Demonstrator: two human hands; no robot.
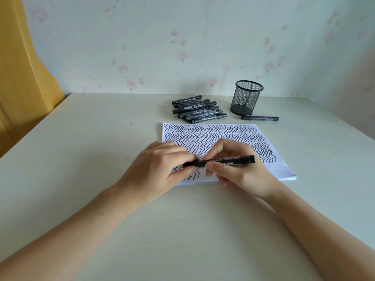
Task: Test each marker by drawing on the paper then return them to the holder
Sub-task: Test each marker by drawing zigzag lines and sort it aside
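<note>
A black marker (229, 160) lies level above the paper (211, 134), held by both hands. My right hand (237, 167) grips its barrel between thumb and fingers. My left hand (162, 167) pinches the marker's left end, where the cap sits. The paper is a white stack covered with rows of black zigzag strokes. Behind it a pile of several black markers (197, 110) lies on the table. A black mesh holder (246, 98) stands upright at the back right; I see no marker in it. One lone marker (260, 118) lies just in front of the holder.
The pale table (101, 151) runs back to a flowered wall. A yellow curtain (22, 74) hangs at the left beyond the table's edge. A few small ink specks mark the table left of the paper.
</note>
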